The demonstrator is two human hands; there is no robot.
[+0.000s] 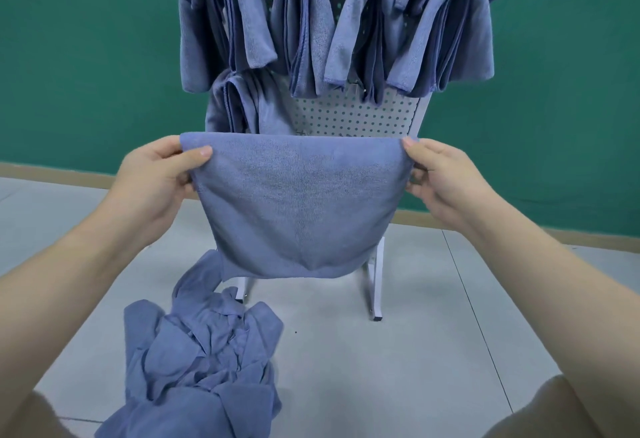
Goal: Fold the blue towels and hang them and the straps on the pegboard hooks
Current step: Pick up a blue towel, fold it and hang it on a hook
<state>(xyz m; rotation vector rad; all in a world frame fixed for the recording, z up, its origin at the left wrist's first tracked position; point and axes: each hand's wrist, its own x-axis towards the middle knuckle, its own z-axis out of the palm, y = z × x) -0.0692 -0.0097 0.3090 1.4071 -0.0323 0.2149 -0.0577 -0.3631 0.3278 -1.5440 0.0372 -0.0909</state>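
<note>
A folded blue terry towel [298, 205], soft and nubby, hangs taut between the left hand [156, 177] and right hand [440, 181], each pinching a top corner, before the white perforated metal pegboard [353, 113] draped with folded blue towels [301, 28]; crumpled blue towels [201, 365] heap on the grey floor [381, 368]

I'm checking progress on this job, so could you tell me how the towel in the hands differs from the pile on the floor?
The held towel is stretched flat and smooth between the left hand and right hand; the floor pile lies crumpled and untouched. The held towel is a single piece hanging in the air before the pegboard; the pile looks like several cloths heaped together. Both are the same blue fabric.
</note>
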